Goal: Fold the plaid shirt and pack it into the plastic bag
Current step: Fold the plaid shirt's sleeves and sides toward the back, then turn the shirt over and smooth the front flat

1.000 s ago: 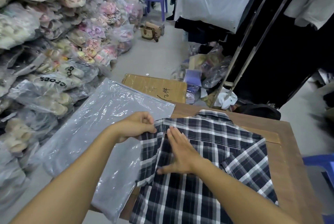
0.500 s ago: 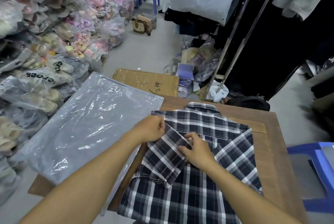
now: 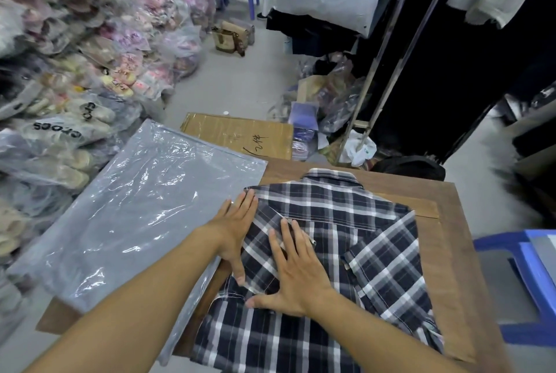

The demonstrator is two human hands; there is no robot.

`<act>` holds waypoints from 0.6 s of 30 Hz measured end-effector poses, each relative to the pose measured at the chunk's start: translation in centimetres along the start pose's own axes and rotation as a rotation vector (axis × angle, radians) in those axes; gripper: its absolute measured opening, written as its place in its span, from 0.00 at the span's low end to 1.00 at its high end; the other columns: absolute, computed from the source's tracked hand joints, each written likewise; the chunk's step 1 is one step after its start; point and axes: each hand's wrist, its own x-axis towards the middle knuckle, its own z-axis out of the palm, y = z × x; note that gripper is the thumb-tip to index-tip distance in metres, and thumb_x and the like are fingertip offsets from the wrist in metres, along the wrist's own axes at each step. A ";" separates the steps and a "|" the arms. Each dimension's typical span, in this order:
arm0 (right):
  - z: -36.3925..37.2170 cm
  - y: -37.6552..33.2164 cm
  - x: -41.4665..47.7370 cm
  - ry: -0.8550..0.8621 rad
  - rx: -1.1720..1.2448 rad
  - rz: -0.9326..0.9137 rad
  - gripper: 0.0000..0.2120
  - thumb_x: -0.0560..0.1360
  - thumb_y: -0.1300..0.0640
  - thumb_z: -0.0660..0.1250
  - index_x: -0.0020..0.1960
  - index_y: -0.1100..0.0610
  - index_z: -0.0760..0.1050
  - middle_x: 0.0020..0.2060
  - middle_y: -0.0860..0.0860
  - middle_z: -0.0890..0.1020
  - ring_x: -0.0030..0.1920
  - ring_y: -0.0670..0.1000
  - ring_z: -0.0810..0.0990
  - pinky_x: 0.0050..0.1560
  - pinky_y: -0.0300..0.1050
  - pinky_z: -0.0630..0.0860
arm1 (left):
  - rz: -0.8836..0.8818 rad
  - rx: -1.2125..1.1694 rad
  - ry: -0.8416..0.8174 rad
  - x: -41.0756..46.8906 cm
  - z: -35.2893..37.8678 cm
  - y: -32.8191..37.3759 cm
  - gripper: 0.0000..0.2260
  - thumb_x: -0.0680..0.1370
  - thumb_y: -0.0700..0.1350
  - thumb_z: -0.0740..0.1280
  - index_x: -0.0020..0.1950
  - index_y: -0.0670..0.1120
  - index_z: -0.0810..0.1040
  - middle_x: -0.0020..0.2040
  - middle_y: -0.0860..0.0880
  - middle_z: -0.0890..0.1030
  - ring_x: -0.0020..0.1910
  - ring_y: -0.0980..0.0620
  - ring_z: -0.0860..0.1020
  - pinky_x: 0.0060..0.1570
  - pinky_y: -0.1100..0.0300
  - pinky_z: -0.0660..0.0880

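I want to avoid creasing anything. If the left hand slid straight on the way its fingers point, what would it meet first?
Probably the shirt's shoulder edge beside the left hand's fingertips, then bare table; the plastic bag lies just to the left.

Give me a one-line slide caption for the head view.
Both hands, left hand and right hand, press flat on the plaid shirt on the wooden table, plastic bag alongside.

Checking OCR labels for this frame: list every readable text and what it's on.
"crocs": printed on a bagged shoe in the pile at left, seen upside down.
Partial "cro" lettering on the next bagged shoe; rest not readable.
Handwritten black marks on the cardboard box: roughly a "1" or "2" plus a character, not legible for sure.
Small logo on white bag: too small.
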 end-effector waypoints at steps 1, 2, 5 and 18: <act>0.0 0.0 -0.1 -0.005 0.010 -0.009 0.66 0.60 0.13 0.46 0.78 0.58 0.29 0.75 0.61 0.25 0.73 0.60 0.20 0.76 0.63 0.33 | -0.005 0.000 -0.014 0.0 -0.1 0.2 0.76 0.53 0.67 0.80 0.74 0.43 0.23 0.73 0.44 0.22 0.72 0.45 0.23 0.75 0.43 0.31; -0.2 0.0 -0.2 -0.014 0.048 -0.022 0.65 0.61 0.14 0.47 0.79 0.57 0.30 0.75 0.60 0.25 0.73 0.59 0.20 0.76 0.63 0.32 | -0.008 -0.021 -0.022 -0.1 -0.2 0.3 0.75 0.54 0.67 0.80 0.74 0.43 0.24 0.73 0.44 0.22 0.73 0.45 0.23 0.75 0.43 0.32; -2.0 1.2 -0.8 0.026 0.371 -0.033 0.53 0.69 0.21 0.55 0.82 0.51 0.41 0.81 0.53 0.37 0.78 0.53 0.31 0.78 0.56 0.38 | -0.004 -0.335 0.059 -0.3 -1.1 0.1 0.68 0.58 0.62 0.81 0.80 0.44 0.36 0.80 0.47 0.33 0.78 0.47 0.33 0.78 0.48 0.41; -4.9 19.4 -6.9 0.433 0.911 0.992 0.15 0.75 0.60 0.71 0.57 0.53 0.67 0.60 0.56 0.72 0.59 0.58 0.74 0.59 0.55 0.73 | -0.581 -0.994 0.360 1.2 -4.4 1.0 0.16 0.67 0.38 0.79 0.37 0.45 0.71 0.43 0.45 0.76 0.46 0.43 0.76 0.47 0.53 0.75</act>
